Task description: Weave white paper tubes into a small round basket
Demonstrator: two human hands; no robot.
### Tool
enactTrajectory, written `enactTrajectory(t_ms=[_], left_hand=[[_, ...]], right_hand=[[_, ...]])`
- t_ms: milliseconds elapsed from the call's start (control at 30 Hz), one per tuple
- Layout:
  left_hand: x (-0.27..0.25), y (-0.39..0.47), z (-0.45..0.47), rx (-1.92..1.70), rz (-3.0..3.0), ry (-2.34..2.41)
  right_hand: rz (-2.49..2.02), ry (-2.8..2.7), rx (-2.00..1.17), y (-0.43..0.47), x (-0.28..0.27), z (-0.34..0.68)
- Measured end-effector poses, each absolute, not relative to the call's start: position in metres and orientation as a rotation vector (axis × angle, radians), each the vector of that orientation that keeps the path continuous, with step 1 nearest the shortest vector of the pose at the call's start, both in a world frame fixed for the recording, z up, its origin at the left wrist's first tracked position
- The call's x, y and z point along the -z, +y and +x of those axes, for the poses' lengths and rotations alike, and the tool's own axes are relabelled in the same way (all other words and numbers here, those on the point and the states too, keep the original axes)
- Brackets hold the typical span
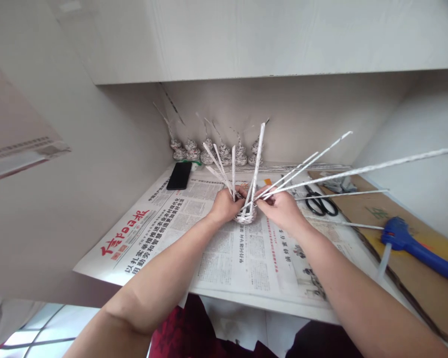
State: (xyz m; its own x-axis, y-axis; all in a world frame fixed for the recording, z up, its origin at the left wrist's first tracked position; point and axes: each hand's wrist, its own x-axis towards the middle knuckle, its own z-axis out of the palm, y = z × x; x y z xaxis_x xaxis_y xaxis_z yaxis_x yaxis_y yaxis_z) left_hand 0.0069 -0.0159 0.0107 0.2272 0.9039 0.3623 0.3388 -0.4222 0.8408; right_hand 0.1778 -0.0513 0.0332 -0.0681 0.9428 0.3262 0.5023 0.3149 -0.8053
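Note:
Between my hands, just above the newspaper, is a small woven basket of rolled paper (245, 217), its long white paper sticks (259, 154) standing up and fanning out. My left hand (227, 205) is closed on the basket's left side, thumb over the rim. At the right side, my right hand (280, 206) pinches a long paper strip (358, 170) close to the rim; that strip runs far off to the right. Fingertips of both hands are partly hidden behind the sticks.
Newspaper (164, 238) covers the tabletop. Several woven gourd shapes (223, 154) line the back wall, with a black phone (179, 176) at the left. On the right are black scissors (321, 205), cardboard (362, 219) and a blue glue gun (414, 248). A cabinet overhangs above.

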Motion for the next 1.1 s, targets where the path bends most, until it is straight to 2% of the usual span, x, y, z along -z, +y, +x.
enactTrajectory(t_ms=[167,400,633,800,1100], left_hand=[[-0.010,-0.015,0.008,-1.130,1.905,1.101],[-0.007,-0.014,0.009,-1.153,1.910,1.123],[-0.005,-0.013,0.009,-1.182,1.919,1.155],[-0.007,-0.015,0.009,-1.166,1.901,1.097],[-0.011,-0.016,0.009,-1.253,1.925,0.937]], right_hand=[[-1.318,-1.524,-0.841,-0.048,-0.031,0.176],[-1.214,-1.228,-0.922,-0.044,-0.031,0.170],[-1.398,-1.519,-0.710,-0.055,-0.035,0.169],[-1.415,-1.408,-1.001,-0.056,-0.032,0.165],[-1.395,-1.040,-1.211,-0.046,-0.024,0.160]])
